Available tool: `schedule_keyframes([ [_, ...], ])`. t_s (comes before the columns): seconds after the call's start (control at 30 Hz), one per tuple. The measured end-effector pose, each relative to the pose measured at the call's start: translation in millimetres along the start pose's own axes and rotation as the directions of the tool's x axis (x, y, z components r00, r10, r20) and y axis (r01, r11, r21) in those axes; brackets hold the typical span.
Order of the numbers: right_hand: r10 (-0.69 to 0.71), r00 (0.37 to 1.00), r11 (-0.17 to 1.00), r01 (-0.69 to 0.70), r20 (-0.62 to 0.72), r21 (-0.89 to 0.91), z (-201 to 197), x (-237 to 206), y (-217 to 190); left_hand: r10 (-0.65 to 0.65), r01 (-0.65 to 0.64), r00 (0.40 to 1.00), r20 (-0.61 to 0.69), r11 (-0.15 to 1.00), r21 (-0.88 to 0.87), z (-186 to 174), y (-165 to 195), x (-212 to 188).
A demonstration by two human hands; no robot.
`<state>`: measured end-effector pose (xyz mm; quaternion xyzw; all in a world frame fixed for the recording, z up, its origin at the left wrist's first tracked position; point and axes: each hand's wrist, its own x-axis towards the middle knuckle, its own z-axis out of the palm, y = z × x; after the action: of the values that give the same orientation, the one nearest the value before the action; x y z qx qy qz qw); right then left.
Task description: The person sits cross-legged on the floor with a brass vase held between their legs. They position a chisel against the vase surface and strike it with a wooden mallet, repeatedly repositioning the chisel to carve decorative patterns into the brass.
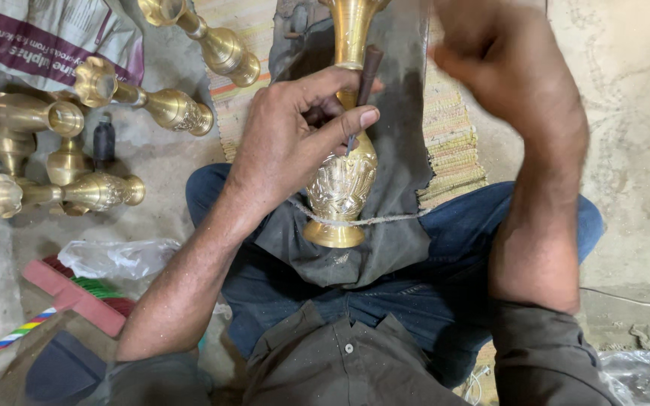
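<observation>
left hand [295,135]: pinches a thin dark tool [365,83] against the brass vase [342,180] | vase: on grey cloth [393,248] over the lap, middle | right hand [490,53]: raised at 1 o'clock, blurry, cannot tell its grip | more brass vases [99,188] at 9 o'clock

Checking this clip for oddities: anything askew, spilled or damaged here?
Mostly tidy. Brass vases lie tipped on their sides on the floor at left, and fine metal dust speckles the dark cloth under the held vase.
</observation>
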<state>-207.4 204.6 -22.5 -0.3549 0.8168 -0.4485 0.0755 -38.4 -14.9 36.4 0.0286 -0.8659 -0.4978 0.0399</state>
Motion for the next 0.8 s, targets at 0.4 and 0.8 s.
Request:
schedule_keyframes([
  [0.4,-0.161,0.987,0.977,0.159,0.002,0.140,2.1,4.5,0.7,0.012,-0.012,1.000,-0.004,1.000,-0.011,3.0,-8.3,0.5],
  [0.8,-0.017,1.000,0.949,0.010,0.019,0.314,6.2,8.3,-16.5,0.029,-0.029,1.000,0.010,0.999,-0.028,1.5,-0.8,-0.8],
])
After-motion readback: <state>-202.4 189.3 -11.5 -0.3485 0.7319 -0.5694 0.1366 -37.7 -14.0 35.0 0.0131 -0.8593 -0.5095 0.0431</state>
